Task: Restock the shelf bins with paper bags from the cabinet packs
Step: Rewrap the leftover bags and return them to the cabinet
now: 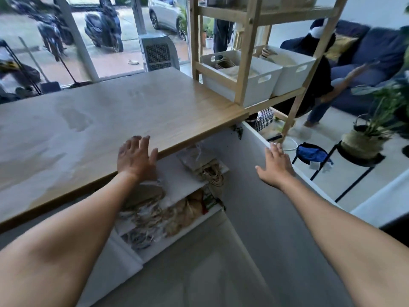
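My left hand [136, 157] rests with spread fingers on the front edge of the wooden countertop [106, 120]. My right hand [275, 163] lies flat against the top edge of the open white cabinet door [272, 207], fingers straight. Below the counter the cabinet stands open. Packs of paper bags with twine handles [155, 209] lie on its white shelves, with another pack [208, 167] on the upper shelf. Two white bins [241, 74] [292, 69] sit side by side on the wooden shelf unit [245, 49] at the counter's right end, holding some bags.
A person sits on a dark blue sofa [376, 52] behind the shelf unit. A potted plant on a black stand [363, 142] and a blue stool [311, 152] stand right of the cabinet door. A glass front with parked scooters lies beyond the counter.
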The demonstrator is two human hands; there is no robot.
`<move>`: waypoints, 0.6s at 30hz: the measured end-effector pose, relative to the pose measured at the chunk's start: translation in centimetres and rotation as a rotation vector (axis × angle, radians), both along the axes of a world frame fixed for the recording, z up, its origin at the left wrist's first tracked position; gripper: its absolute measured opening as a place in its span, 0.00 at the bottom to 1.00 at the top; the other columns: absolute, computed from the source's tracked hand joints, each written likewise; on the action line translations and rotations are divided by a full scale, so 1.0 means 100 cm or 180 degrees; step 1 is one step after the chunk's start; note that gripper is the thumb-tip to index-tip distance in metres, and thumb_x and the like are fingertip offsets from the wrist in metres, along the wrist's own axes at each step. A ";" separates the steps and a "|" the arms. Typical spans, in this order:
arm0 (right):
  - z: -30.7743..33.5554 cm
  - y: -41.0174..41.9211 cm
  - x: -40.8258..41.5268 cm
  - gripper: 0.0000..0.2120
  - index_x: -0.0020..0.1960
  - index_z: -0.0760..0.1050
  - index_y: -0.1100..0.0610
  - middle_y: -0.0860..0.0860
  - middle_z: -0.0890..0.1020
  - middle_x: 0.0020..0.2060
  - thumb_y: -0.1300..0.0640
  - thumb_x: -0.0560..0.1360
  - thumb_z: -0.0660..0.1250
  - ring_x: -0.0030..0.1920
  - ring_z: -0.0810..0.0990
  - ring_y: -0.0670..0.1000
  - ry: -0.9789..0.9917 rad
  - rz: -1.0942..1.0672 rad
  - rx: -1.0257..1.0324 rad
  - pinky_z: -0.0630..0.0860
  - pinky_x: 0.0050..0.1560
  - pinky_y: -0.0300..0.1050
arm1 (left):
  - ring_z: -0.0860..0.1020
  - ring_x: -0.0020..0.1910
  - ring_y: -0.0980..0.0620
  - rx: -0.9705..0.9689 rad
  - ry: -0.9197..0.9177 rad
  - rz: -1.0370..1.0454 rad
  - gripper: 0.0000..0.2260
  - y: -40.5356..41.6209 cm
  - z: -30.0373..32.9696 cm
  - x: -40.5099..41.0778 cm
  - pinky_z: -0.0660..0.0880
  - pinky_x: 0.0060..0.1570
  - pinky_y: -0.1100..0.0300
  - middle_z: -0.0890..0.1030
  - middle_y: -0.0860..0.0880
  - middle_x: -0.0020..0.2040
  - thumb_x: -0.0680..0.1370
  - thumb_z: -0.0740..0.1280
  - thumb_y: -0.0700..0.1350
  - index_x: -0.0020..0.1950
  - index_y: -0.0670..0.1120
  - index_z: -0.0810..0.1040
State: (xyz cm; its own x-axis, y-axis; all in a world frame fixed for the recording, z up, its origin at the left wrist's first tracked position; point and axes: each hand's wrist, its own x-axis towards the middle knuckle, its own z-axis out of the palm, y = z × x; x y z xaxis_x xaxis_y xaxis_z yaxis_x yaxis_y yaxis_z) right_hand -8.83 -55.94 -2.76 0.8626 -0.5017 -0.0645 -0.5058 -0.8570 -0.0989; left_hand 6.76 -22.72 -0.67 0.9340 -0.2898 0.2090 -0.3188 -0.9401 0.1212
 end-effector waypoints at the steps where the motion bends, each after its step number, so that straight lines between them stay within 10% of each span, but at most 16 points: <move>1: 0.000 -0.004 -0.003 0.37 0.78 0.45 0.60 0.56 0.43 0.79 0.45 0.78 0.57 0.78 0.41 0.55 0.0038 -0.0067 -0.0057 0.45 0.77 0.52 | 0.59 0.75 0.43 0.0020 0.0074 0.0162 0.26 0.007 0.000 0.006 0.55 0.73 0.47 0.62 0.42 0.75 0.81 0.55 0.56 0.76 0.47 0.60; 18: -0.021 0.006 0.013 0.55 0.78 0.39 0.64 0.59 0.44 0.78 0.28 0.69 0.58 0.78 0.45 0.59 0.0409 -0.0881 0.0002 0.45 0.77 0.53 | 0.49 0.79 0.46 0.0324 0.0595 0.0630 0.33 0.027 -0.017 0.032 0.47 0.76 0.45 0.51 0.45 0.80 0.79 0.45 0.66 0.79 0.49 0.52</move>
